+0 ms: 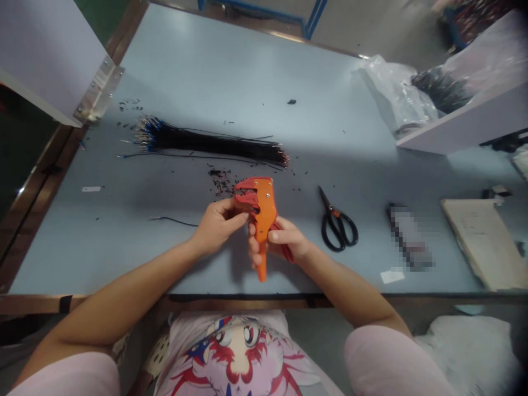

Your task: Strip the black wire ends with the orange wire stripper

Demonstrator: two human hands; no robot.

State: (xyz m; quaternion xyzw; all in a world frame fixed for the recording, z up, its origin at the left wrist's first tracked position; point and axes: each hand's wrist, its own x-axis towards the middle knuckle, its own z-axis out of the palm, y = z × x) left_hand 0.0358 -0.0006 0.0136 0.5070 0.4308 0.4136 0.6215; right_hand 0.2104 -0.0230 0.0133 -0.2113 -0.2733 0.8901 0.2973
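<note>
Near the middle of the table, the left hand is pinching the orange wire stripper by its head, while the right hand is closing around its handles, holding it steady below the wires.

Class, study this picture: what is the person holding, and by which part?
A wire stripper: the right hand grips its handles, while the left hand holds its head with the fingers.

L hand, R hand on orange wire stripper
</note>
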